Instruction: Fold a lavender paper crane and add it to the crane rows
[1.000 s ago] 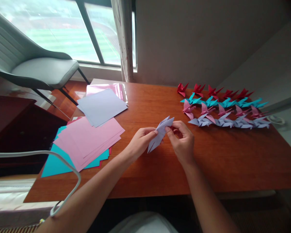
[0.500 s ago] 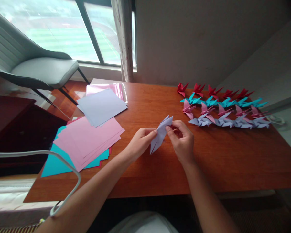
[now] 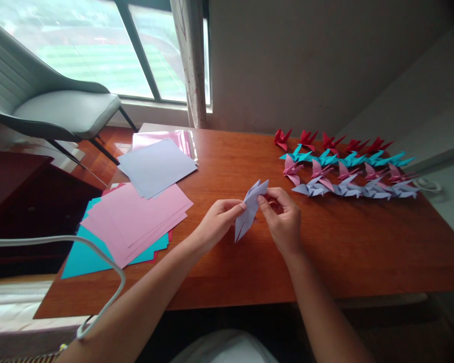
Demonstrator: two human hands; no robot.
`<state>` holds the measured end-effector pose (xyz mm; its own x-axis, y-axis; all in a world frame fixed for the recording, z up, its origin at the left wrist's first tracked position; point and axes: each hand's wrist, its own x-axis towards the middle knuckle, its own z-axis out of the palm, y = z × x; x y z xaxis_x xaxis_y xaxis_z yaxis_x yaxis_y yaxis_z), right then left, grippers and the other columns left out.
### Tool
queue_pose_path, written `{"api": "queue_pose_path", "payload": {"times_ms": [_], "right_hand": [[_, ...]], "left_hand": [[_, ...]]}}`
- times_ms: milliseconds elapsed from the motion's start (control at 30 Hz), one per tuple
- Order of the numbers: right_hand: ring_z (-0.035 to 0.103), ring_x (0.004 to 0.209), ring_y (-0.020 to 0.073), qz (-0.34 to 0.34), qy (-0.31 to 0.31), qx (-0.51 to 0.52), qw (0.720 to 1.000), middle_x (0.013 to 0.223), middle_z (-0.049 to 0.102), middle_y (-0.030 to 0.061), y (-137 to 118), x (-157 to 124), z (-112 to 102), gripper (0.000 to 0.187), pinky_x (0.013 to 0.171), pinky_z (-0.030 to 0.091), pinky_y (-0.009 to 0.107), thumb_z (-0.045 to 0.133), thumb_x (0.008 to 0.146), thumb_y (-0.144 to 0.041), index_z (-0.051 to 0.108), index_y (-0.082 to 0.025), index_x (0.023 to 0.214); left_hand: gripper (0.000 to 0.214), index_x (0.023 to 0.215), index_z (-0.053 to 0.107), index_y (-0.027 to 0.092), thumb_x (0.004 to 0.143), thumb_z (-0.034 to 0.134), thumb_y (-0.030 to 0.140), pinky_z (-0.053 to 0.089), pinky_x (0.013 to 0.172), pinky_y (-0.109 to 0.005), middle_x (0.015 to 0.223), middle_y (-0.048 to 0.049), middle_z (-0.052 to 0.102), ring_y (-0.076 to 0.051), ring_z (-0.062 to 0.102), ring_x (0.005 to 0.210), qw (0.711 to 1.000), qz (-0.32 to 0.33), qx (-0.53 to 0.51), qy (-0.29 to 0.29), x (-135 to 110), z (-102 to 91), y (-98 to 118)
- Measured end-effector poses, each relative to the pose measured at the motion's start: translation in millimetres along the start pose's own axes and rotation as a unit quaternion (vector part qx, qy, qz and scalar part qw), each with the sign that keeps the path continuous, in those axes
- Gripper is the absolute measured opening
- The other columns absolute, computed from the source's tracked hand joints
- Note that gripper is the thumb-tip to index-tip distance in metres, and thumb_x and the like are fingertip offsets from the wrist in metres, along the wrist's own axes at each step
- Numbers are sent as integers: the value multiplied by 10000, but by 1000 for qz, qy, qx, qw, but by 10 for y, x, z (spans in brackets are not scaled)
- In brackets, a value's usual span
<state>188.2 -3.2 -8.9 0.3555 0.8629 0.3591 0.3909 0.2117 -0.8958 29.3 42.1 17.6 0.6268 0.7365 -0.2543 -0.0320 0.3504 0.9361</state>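
Paper (image 3: 247,214) is resting pinched in both hands over the near middle of the table (image 3: 227,282).

The left hand (image 3: 222,217) is clamping its left edge between thumb and fingers; the right hand (image 3: 285,217) is clamping its upper right side, thumb on top. The step in hand is probably setting or adjusting a fold, so the next move is calling for a steady left pinch and fine right fingertip work. The fingertips underneath are hiding behind the paper, and its inner layers are staying too small to read. At far right, birds (image 3: 346,188) are standing in overlapping rows; at left, pink sheets (image 3: 147,212) are covering much of the blue ones (image 3: 85,261), and a chair (image 3: 68,111) is running off the edge.
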Motion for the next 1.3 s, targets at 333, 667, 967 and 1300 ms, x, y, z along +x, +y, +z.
{"api": "queue_pose_path", "payload": {"times_ms": [333, 667, 967, 1300], "right_hand": [[607, 772, 167, -16, -5, -10, 1000, 861, 643, 20, -31, -11, 5, 90, 631, 489, 285, 642, 898, -302, 693, -233, 927], [601, 769, 171, -35, -3, -22, 999, 850, 638, 17, -72, -12, -3, 54, 641, 491, 293, 644, 895, -273, 680, -234, 889], [588, 766, 163, -54, -19, -28, 998, 854, 635, 14, -91, -24, -5, 32, 642, 484, 294, 648, 893, -251, 657, -231, 870], [600, 754, 161, -36, 4, -42, 998, 845, 640, 13, -43, -2, 6, 47, 628, 478, 278, 640, 890, -251, 676, -224, 879]], "left_hand": [[353, 834, 770, 109, 838, 613, 424, 429, 627, -244, 717, -54, 715, -160, 580, 634, 999, 17, 31, 21, 27, -19, -40], [318, 825, 726, 112, 788, 691, 426, 404, 641, -238, 742, -40, 684, -146, 567, 668, 999, 1, 33, 16, 21, -4, -42], [142, 754, 670, 137, 745, 677, 278, 381, 618, -231, 643, 13, 609, -124, 520, 626, 995, 27, 84, 55, 31, -7, -30], [227, 819, 697, 126, 775, 668, 346, 414, 652, -240, 739, -28, 679, -144, 572, 688, 998, 11, 52, 26, 44, -20, -53]]}}
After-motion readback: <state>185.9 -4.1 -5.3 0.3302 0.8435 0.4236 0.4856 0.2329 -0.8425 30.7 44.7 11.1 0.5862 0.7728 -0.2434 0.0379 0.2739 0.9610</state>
